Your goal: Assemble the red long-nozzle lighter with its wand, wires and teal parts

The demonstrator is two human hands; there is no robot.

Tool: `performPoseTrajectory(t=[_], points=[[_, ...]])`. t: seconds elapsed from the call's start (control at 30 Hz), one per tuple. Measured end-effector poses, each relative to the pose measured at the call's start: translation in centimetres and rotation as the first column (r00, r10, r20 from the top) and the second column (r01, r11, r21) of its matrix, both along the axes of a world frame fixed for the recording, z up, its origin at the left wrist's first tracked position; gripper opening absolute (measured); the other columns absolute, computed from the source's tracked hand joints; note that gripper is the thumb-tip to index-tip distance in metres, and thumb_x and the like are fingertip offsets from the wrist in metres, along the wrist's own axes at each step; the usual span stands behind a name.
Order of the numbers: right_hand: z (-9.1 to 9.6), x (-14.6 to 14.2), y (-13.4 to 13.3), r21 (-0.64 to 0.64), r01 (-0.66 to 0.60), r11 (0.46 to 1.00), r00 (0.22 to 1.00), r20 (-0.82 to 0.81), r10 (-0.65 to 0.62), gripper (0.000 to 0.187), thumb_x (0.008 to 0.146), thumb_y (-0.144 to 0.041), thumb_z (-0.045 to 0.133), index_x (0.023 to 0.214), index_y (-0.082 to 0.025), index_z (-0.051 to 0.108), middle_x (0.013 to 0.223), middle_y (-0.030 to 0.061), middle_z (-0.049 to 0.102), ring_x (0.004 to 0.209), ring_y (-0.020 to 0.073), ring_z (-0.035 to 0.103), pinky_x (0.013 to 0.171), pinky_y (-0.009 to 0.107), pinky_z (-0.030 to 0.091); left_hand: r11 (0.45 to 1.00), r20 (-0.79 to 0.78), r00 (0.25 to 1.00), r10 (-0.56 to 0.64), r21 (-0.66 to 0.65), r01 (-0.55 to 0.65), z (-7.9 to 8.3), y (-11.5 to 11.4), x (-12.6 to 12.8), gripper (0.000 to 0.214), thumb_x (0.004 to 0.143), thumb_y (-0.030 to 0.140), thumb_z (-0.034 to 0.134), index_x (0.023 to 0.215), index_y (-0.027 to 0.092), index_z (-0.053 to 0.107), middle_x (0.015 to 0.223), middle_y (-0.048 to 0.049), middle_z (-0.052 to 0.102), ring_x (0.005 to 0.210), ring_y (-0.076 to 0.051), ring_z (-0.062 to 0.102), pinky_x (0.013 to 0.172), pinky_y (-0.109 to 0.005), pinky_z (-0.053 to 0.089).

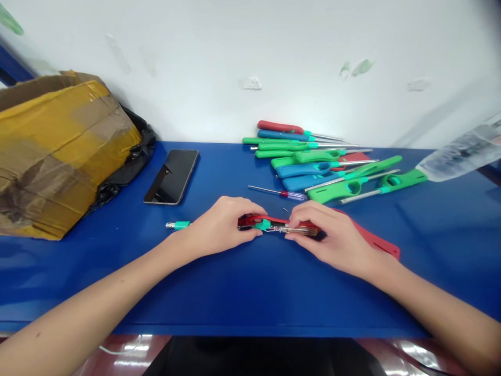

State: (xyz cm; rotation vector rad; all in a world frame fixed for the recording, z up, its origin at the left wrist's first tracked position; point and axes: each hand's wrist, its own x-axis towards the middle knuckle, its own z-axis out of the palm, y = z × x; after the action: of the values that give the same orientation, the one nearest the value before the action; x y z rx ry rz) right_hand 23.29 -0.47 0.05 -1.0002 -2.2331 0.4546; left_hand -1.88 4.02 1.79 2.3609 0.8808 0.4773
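My left hand (219, 224) pinches one end of an opened red utility lighter (277, 220) low over the blue table. A teal piece (263, 225) and thin metal parts show inside its casing. At the other end, my right hand (332, 235) has its fingers closed on the lighter's brownish clear fuel tank (305, 230). A flat red casing piece (381, 244) extends beyond my right hand, partly hidden by it. A short teal piece with a metal tip (177, 225) shows past my left wrist; whether it joins the lighter is hidden.
Behind my hands lie a screwdriver (293, 195) and a tiny metal part (285, 209). Several green, blue and red lighters (324, 180) are heaped near the wall. A phone (172, 177) and taped carton (58, 156) sit left; a clear plastic bottle (462, 151) is at right.
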Motion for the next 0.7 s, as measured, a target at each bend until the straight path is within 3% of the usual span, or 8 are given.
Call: performPoseTrajectory(t=[0.23, 0.37, 0.47, 0.57, 0.7], points=[[0.0, 0.0, 0.1, -0.003, 0.003, 1.000, 1.000, 0.012, -0.003, 0.008, 0.090, -0.020, 0.064, 0.096, -0.023, 0.059, 0.097, 0.0048, 0.066, 0.087, 0.0173, 0.066, 0.077, 0.030, 0.055, 1.000, 0.025, 0.999, 0.026, -0.018, -0.026, 0.0, -0.5, 0.6, 0.015, 0.089, 0.025, 0.064, 0.100, 0.019, 0.072, 0.094, -0.0029, 0.073, 0.087, -0.017, 0.065, 0.077, -0.026, 0.049], [0.2, 0.1, 0.2, -0.074, 0.050, 0.996, 0.998, 0.049, -0.047, 0.011, 0.088, -0.025, 0.067, 0.098, -0.024, 0.062, 0.096, 0.0039, 0.068, 0.083, 0.0179, 0.067, 0.074, 0.030, 0.055, 0.991, 0.036, 0.994, 0.107, -0.080, -0.104, -0.1, -0.4, 0.6, 0.027, 0.085, 0.027, 0.068, 0.111, 0.020, 0.068, 0.089, -0.0012, 0.073, 0.074, -0.014, 0.065, 0.071, -0.025, 0.049], [0.5, 0.2, 0.3, -0.134, 0.074, 0.988, 0.996, 0.063, -0.065, 0.014, 0.086, -0.027, 0.069, 0.098, -0.024, 0.064, 0.095, 0.0024, 0.070, 0.080, 0.0178, 0.067, 0.072, 0.029, 0.055, 0.991, 0.030, 0.997, 0.073, -0.112, -0.070, -0.1, -0.3, 0.5, 0.030, 0.086, 0.030, 0.068, 0.114, 0.020, 0.067, 0.082, 0.0003, 0.071, 0.068, -0.013, 0.063, 0.068, -0.023, 0.048], [0.8, 0.3, 0.4, -0.183, 0.078, 0.980, 0.995, 0.069, -0.066, 0.016, 0.085, -0.027, 0.070, 0.099, -0.025, 0.064, 0.095, 0.0013, 0.071, 0.079, 0.0173, 0.068, 0.072, 0.029, 0.055, 0.996, 0.019, 1.000, 0.024, -0.088, -0.022, 0.4, 0.0, 0.3, 0.028, 0.089, 0.035, 0.065, 0.112, 0.020, 0.068, 0.086, -0.0003, 0.072, 0.072, -0.013, 0.064, 0.068, -0.023, 0.047], [0.9, 0.4, 0.4, -0.213, 0.099, 0.972, 0.993, 0.088, -0.082, 0.015, 0.084, -0.027, 0.070, 0.098, -0.024, 0.065, 0.094, 0.0016, 0.072, 0.078, 0.0176, 0.068, 0.071, 0.029, 0.055, 0.995, -0.001, 0.998, 0.070, -0.073, -0.070, 2.0, 0.4, -1.2, 0.033, 0.096, 0.044, 0.053, 0.114, 0.019, 0.067, 0.100, -0.0032, 0.072, 0.086, -0.015, 0.066, 0.076, -0.024, 0.049]])
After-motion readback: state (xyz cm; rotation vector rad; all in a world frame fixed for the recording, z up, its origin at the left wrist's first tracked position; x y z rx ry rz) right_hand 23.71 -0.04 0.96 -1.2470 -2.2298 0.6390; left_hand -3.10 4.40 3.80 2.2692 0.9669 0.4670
